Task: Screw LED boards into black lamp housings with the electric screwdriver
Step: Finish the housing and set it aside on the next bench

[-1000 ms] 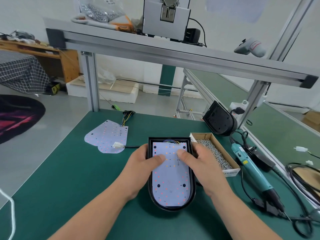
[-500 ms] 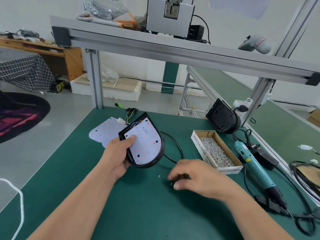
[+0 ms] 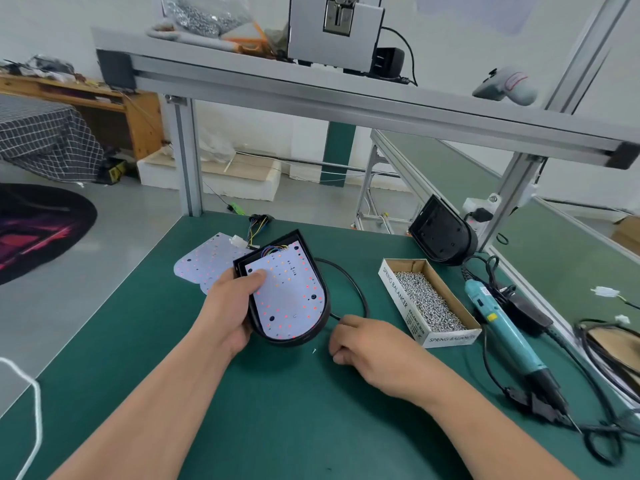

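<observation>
Left of centre, spare LED boards (image 3: 202, 268) lie flat on the green mat (image 3: 138, 358), their connector wires trailing toward the far edge. We judge them parked within reach for later housings. Just right of them our left hand (image 3: 227, 308) grips the black lamp housing (image 3: 301, 341), tilted up off the mat toward us. The thumb presses on the upper left corner of the LED board (image 3: 289, 296) seated inside, and the other fingers curl out of sight beneath the shell. That clamp, we think, stops board and housing sliding apart while we line up the screw holes.

A black cable (image 3: 355, 282) loops from behind the housing round to our right hand (image 3: 369, 348), which rests on the mat at the frame's centre with its fingers curled under. Whether they pinch the cable, or anything at all, we cannot tell. A single loose screw (image 3: 314, 350) lies on the mat between housing and hand.

Further right stands the open box of screws (image 3: 398, 294), with a second housing (image 3: 443, 237) propped behind it. The electric screwdriver (image 3: 502, 327) lies untouched along the right edge, on the side of the hand likely to drive it.
</observation>
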`<state>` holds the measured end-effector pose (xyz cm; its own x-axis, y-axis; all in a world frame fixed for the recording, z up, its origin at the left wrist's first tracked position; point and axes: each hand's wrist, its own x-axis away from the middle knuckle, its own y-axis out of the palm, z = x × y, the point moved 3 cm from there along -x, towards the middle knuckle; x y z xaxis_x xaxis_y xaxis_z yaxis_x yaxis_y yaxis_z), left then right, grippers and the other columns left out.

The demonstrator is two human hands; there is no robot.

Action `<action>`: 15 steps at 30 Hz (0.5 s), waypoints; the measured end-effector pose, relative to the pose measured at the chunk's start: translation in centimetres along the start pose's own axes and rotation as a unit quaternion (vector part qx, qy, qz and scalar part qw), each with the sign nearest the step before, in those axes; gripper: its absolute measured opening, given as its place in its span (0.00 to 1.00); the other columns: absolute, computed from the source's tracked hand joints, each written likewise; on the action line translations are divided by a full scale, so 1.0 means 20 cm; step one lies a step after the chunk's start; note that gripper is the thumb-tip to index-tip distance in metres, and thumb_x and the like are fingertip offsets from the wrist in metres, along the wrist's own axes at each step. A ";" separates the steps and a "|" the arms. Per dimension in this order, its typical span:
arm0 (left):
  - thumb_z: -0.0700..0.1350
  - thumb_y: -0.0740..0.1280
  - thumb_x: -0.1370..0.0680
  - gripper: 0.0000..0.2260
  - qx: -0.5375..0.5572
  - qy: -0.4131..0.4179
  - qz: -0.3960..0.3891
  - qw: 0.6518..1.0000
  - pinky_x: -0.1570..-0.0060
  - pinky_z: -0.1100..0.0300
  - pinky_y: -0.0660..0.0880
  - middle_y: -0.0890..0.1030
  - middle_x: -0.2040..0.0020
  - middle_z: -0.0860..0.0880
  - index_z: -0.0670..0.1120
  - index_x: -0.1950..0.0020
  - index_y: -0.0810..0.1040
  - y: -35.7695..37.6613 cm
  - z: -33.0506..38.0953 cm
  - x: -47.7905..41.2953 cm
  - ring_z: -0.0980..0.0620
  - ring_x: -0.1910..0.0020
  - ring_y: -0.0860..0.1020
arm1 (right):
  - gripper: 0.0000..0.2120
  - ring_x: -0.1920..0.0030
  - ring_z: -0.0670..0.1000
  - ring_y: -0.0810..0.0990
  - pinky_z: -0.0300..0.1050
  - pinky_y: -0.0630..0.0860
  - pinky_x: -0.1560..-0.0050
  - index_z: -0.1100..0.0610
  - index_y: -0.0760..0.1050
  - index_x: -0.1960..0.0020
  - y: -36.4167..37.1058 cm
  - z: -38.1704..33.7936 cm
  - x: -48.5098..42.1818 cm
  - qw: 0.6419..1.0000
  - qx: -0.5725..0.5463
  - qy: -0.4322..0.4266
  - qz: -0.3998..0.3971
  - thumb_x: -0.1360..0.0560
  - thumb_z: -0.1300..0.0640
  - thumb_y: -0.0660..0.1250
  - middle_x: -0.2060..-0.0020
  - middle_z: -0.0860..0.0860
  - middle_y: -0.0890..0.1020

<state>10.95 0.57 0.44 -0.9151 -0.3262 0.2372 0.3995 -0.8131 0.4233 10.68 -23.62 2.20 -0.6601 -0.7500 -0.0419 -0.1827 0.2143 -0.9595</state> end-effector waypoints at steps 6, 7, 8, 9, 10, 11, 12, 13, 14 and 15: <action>0.39 0.67 0.16 0.09 0.027 0.005 -0.007 1.000 0.53 0.50 0.83 0.89 0.44 0.46 0.46 0.37 0.81 0.00 0.01 -0.01 0.47 0.50 0.88 | 0.06 0.49 0.50 0.79 0.43 0.73 0.47 0.53 0.80 0.42 0.01 -0.06 -0.06 0.996 -0.038 -0.012 0.074 0.16 0.56 0.65 0.48 0.48 0.79; 0.40 0.66 0.15 0.10 0.034 0.004 -0.007 0.999 0.50 0.49 0.83 0.88 0.43 0.47 0.46 0.36 0.81 0.00 0.01 0.00 0.46 0.48 0.88 | 0.07 0.49 0.51 0.79 0.43 0.73 0.47 0.53 0.80 0.41 0.02 -0.07 -0.07 0.997 -0.030 -0.019 0.065 0.16 0.56 0.65 0.46 0.49 0.80; 0.40 0.66 0.15 0.10 0.039 0.004 -0.007 0.999 0.49 0.48 0.82 0.88 0.43 0.47 0.46 0.35 0.81 0.01 0.02 0.00 0.46 0.46 0.87 | 0.08 0.48 0.52 0.79 0.43 0.73 0.46 0.53 0.81 0.40 0.03 -0.08 -0.08 0.998 -0.021 -0.027 0.054 0.16 0.56 0.65 0.45 0.50 0.80; 0.40 0.66 0.15 0.11 0.042 0.004 -0.007 0.999 0.48 0.48 0.82 0.88 0.42 0.47 0.46 0.34 0.81 0.00 0.02 0.00 0.45 0.44 0.87 | 0.09 0.48 0.53 0.80 0.44 0.74 0.45 0.53 0.81 0.39 0.04 -0.09 -0.09 0.998 -0.014 -0.034 0.044 0.16 0.56 0.65 0.44 0.50 0.80; 0.40 0.66 0.15 0.11 0.042 0.006 -0.007 0.999 0.48 0.48 0.82 0.88 0.42 0.47 0.46 0.34 0.81 0.00 0.02 0.00 0.45 0.44 0.87 | 0.09 0.48 0.53 0.80 0.46 0.75 0.44 0.53 0.82 0.39 0.04 -0.09 -0.09 0.998 -0.012 -0.039 0.038 0.16 0.56 0.66 0.43 0.51 0.80; 0.40 0.66 0.15 0.11 0.042 0.007 -0.007 0.999 0.49 0.49 0.82 0.88 0.42 0.47 0.46 0.34 0.81 0.00 0.02 0.00 0.46 0.45 0.87 | 0.08 0.48 0.54 0.80 0.48 0.75 0.44 0.53 0.82 0.40 0.04 -0.09 -0.09 0.999 -0.012 -0.042 0.032 0.16 0.56 0.66 0.44 0.51 0.80; 0.40 0.66 0.15 0.11 0.039 0.009 -0.005 0.999 0.50 0.49 0.83 0.88 0.42 0.47 0.46 0.34 0.81 0.00 0.02 0.01 0.46 0.45 0.87 | 0.07 0.48 0.54 0.80 0.50 0.76 0.45 0.53 0.82 0.41 0.04 -0.08 -0.09 0.998 -0.011 -0.046 0.028 0.17 0.56 0.66 0.44 0.50 0.79; 0.40 0.66 0.15 0.10 0.035 0.011 -0.002 0.999 0.50 0.50 0.83 0.88 0.42 0.46 0.45 0.34 0.81 0.00 0.02 0.01 0.45 0.45 0.87 | 0.06 0.49 0.54 0.80 0.50 0.76 0.47 0.54 0.81 0.42 0.04 -0.08 -0.09 0.998 -0.007 -0.052 0.027 0.17 0.57 0.66 0.45 0.50 0.79; 0.40 0.66 0.15 0.10 0.030 0.013 0.001 0.999 0.51 0.50 0.83 0.88 0.43 0.46 0.45 0.35 0.81 0.00 0.02 0.01 0.45 0.46 0.87 | 0.05 0.51 0.53 0.79 0.50 0.76 0.49 0.53 0.80 0.44 0.04 -0.08 -0.09 0.998 0.000 -0.060 0.030 0.17 0.57 0.66 0.46 0.49 0.79; 0.40 0.66 0.15 0.09 0.023 0.016 0.004 1.000 0.53 0.51 0.83 0.88 0.43 0.46 0.45 0.36 0.81 0.00 0.02 0.01 0.45 0.46 0.87 | 0.04 0.53 0.52 0.76 0.49 0.76 0.52 0.53 0.78 0.45 0.04 -0.09 -0.09 0.997 0.014 -0.069 0.032 0.18 0.58 0.65 0.47 0.48 0.78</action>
<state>10.85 0.64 0.85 -0.9132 -0.3477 0.2127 0.4075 -0.7884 0.4609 10.49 -21.03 2.07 -0.5636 -0.8142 -0.1399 -0.1207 0.2486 -0.9610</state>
